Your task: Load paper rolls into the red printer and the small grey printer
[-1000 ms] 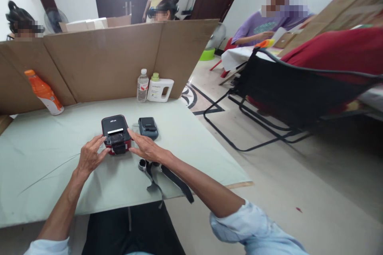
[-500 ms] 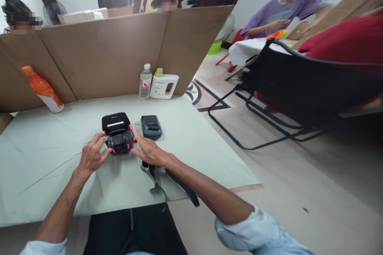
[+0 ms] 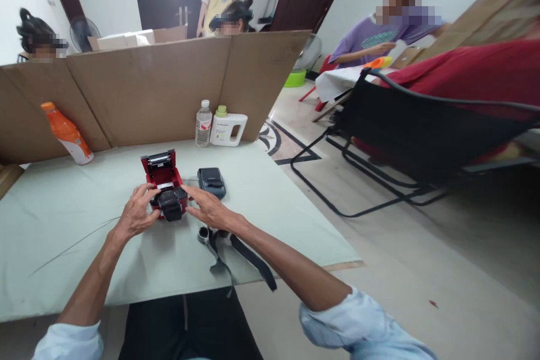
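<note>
A small red-and-black hinged device (image 3: 159, 166), which looks like a portable printer, stands on the table with its lid raised. A silver bar shows inside the lid, and a black strip-like piece (image 3: 171, 205) hangs over the front. My left hand (image 3: 137, 211) grips the device's left side between thumb and fingers. On the right side, my right hand (image 3: 208, 208) holds it with the fingers fairly straight. Just behind that hand lies a dark grey device (image 3: 211, 182) of similar size. Black straps with a ring (image 3: 205, 234) lie beneath my right wrist.
Cardboard panels (image 3: 152, 93) border the table's far side. Before them stand an orange bottle (image 3: 67, 134), a water bottle (image 3: 203, 124) and a white jug (image 3: 228, 128). A thin wire (image 3: 73, 246) lies at left. A black folding chair (image 3: 405, 129) and several people are beyond.
The device's lid has swung up and back, exposing its red inside. Both hands stay at its sides. The head view has tilted up slightly.
</note>
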Demonstrator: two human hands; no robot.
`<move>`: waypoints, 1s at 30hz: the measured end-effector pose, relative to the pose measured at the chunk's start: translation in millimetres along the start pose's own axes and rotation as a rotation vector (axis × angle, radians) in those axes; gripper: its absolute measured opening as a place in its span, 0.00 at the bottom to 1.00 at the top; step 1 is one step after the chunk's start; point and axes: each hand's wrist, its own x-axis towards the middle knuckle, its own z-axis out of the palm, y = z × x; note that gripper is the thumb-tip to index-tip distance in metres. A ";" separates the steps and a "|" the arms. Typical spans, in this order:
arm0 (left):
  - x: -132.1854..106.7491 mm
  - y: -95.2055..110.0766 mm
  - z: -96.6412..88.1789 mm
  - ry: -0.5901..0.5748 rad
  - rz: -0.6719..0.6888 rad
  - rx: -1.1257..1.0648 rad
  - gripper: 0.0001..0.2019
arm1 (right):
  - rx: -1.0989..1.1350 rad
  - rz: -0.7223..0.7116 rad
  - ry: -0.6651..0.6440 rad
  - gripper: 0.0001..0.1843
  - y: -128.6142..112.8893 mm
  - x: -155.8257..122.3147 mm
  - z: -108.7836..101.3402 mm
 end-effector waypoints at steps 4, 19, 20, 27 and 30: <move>6.2 6.9 6.9 0.030 0.051 0.038 0.18 | -0.060 0.007 -0.008 0.37 5.2 0.4 0.5; 51.8 -6.5 5.2 0.063 -0.211 -0.254 0.18 | -0.026 0.019 0.064 0.28 -13.3 52.7 -18.6; 53.2 -7.4 5.6 0.064 -0.227 -0.270 0.19 | 0.014 0.042 0.093 0.26 -12.6 57.0 -19.2; 60.7 -17.6 5.8 0.056 -0.284 -0.519 0.13 | 0.320 0.137 0.137 0.11 -10.2 99.0 -22.7; 62.2 -24.4 4.2 0.020 -0.284 -0.591 0.13 | 0.440 0.178 0.162 0.10 -16.1 113.2 -26.1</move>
